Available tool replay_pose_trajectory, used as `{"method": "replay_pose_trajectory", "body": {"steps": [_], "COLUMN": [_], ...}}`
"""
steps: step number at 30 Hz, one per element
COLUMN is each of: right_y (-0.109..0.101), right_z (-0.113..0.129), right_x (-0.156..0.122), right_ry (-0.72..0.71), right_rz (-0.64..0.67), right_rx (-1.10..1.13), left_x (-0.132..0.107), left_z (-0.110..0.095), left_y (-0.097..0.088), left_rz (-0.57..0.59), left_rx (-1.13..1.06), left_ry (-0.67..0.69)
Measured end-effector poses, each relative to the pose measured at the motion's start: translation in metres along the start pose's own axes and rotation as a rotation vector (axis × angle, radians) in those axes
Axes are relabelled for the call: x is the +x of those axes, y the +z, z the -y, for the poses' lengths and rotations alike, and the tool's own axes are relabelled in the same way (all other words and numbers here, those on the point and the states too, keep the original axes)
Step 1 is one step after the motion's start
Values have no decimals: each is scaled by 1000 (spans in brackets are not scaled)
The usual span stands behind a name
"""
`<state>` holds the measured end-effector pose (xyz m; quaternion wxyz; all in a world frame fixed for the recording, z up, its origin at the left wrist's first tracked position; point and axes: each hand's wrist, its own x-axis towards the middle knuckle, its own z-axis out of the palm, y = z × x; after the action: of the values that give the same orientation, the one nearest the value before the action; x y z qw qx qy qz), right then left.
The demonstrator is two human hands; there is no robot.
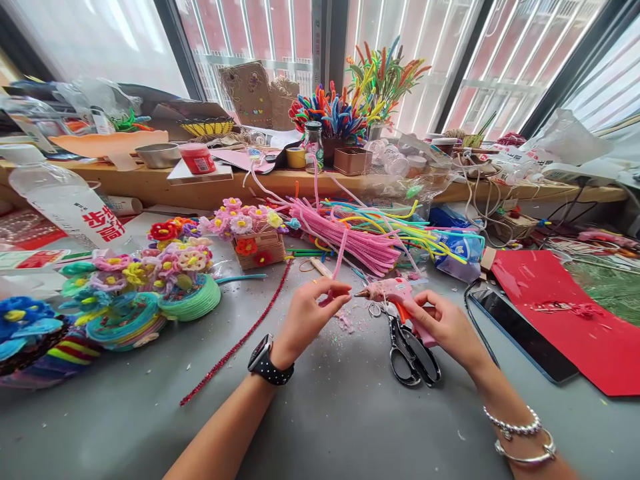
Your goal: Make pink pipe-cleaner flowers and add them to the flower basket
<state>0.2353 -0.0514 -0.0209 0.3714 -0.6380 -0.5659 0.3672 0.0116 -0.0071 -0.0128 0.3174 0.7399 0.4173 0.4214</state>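
My right hand [445, 327] is wrapped round the handle of a pink hot glue gun [395, 291], whose nozzle points left. Close to that nozzle, the thumb and fingers of my left hand [317, 313] are pinched together. A pink pipe cleaner [341, 253] sticks up from behind these fingers; the pinched end is hidden. Black-handled scissors [413, 353] lie on the table under the glue gun. Beyond my hands is a large bundle of pink pipe cleaners [350, 237], with yellow and blue ones beside it.
At left stand pots of pipe-cleaner flowers [187, 293] and a plastic bottle [65, 193]. A red glittery pipe cleaner [240, 333] lies near my left wrist. To the right are a phone [525, 337] and red card [565, 313]. A cluttered wooden ledge [280, 181] runs along the back.
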Motion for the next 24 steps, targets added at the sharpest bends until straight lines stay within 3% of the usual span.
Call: {"method": "replay_pose_trajectory", "body": {"steps": [24], "right_y": [2], "right_z": [-8], "right_x": [3], "right_ry": [-14], "right_rz": [-16], "right_rx": [-16], "left_x": [-2], "left_z": [0], "left_y": [1], "left_rz": [9], "left_rx": [-20], "left_ry": [53]}}
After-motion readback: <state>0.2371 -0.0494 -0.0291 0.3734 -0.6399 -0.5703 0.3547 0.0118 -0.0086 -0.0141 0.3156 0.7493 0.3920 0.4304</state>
